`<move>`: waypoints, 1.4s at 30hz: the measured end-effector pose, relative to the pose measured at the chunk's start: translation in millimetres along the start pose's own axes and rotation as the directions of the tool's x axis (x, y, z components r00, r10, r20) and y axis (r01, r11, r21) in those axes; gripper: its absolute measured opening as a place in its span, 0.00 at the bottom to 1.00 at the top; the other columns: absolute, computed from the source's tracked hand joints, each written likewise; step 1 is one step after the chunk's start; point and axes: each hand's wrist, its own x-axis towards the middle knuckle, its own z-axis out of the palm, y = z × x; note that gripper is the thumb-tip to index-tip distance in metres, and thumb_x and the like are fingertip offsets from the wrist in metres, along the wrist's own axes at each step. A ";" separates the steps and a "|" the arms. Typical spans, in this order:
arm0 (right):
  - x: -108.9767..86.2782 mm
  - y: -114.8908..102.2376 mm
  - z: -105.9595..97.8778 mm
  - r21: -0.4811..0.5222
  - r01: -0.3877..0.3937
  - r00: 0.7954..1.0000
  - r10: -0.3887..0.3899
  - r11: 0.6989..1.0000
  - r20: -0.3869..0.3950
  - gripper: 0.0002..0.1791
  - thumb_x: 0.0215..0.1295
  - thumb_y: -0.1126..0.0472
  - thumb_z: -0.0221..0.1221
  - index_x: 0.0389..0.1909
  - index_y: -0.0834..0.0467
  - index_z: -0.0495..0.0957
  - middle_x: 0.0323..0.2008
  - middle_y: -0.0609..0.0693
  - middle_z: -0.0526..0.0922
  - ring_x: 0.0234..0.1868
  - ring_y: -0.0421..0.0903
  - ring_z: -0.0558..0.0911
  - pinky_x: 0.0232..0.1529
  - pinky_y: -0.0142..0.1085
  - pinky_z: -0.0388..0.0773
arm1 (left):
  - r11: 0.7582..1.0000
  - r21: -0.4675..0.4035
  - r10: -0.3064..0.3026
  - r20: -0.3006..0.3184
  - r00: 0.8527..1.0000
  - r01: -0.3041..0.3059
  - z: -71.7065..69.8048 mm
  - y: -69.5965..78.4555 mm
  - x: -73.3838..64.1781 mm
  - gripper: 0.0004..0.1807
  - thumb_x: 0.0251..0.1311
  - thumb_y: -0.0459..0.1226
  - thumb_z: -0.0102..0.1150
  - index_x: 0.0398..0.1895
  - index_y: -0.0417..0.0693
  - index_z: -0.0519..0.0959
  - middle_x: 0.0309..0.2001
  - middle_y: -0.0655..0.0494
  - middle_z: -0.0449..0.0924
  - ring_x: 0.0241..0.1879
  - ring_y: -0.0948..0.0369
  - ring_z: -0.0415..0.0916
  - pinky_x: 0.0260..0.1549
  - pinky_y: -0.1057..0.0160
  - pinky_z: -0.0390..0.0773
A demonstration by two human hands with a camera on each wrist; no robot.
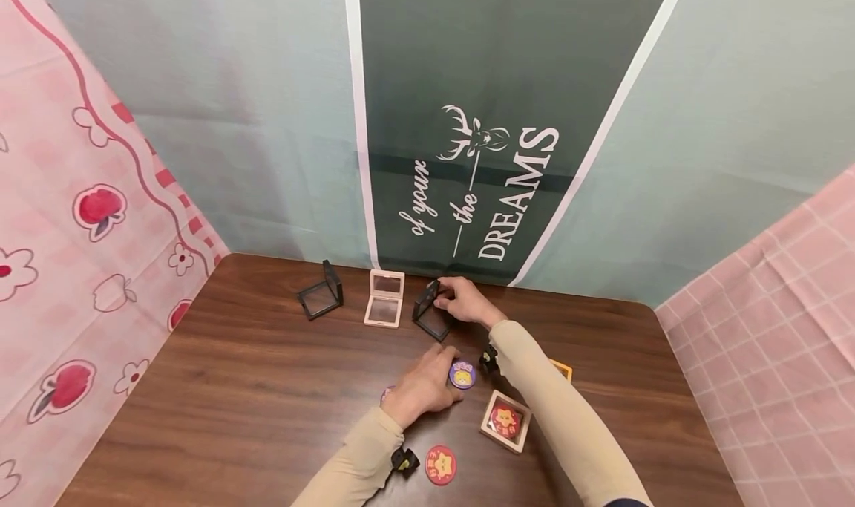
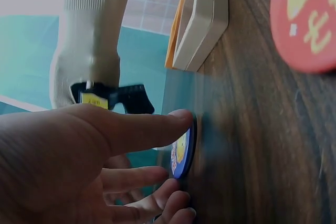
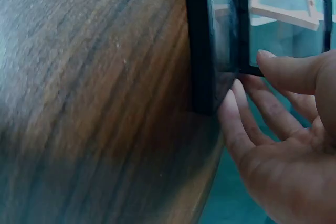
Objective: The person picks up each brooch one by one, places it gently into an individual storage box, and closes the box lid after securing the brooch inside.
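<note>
My left hand (image 1: 425,386) pinches a round purple badge (image 1: 462,375) with a yellow bear face, the thumb at one edge and a fingertip at the other. The badge lies flat or nearly flat on the table; the left wrist view shows it edge-on (image 2: 182,153). At the table's back, my right hand (image 1: 463,299) holds the raised lid of an opened black display frame (image 1: 433,320), thumb on one side and fingers behind. The right wrist view shows the frame's clear film (image 3: 223,30) and dark rim. Part of another purple badge (image 1: 386,393) shows beside the left wrist.
Left of the hands stand an opened black frame (image 1: 320,299) and an opened pink-white frame (image 1: 384,299). Nearer the front are a red star badge (image 1: 441,465) and a light frame (image 1: 486,427) with another red badge inside. An orange-yellow frame (image 1: 564,370) is partly hidden behind the right arm.
</note>
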 end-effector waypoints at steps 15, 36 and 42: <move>-10.9 8.1 -4.0 -0.035 -0.012 0.998 0.010 0.999 -0.055 0.07 0.72 0.70 0.65 0.46 0.63 0.87 0.42 0.56 0.91 0.45 0.49 0.89 0.48 0.37 0.82 | 0.993 0.115 0.003 -0.052 0.999 0.003 3.6 9.3 -0.2 0.28 0.59 0.45 0.80 0.62 0.53 0.82 0.49 0.51 0.80 0.44 0.53 0.84 0.43 0.54 0.84; -50.7 18.0 -17.6 -0.073 -0.069 0.985 0.057 0.995 -0.160 0.02 0.73 0.67 0.65 0.41 0.59 0.87 0.41 0.54 0.91 0.41 0.46 0.87 0.47 0.42 0.81 | 0.999 0.040 -0.028 -0.052 0.998 0.030 6.3 10.1 -0.6 0.21 0.61 0.44 0.78 0.55 0.53 0.82 0.47 0.53 0.80 0.44 0.53 0.84 0.42 0.53 0.83; -61.7 17.5 -19.5 -0.092 -0.066 0.982 0.048 0.994 -0.185 0.02 0.72 0.68 0.66 0.38 0.59 0.86 0.37 0.53 0.90 0.39 0.47 0.87 0.44 0.42 0.81 | 0.999 0.019 -0.025 -0.042 0.999 0.026 4.4 10.2 0.3 0.19 0.60 0.42 0.78 0.50 0.55 0.80 0.45 0.54 0.79 0.42 0.55 0.83 0.39 0.54 0.82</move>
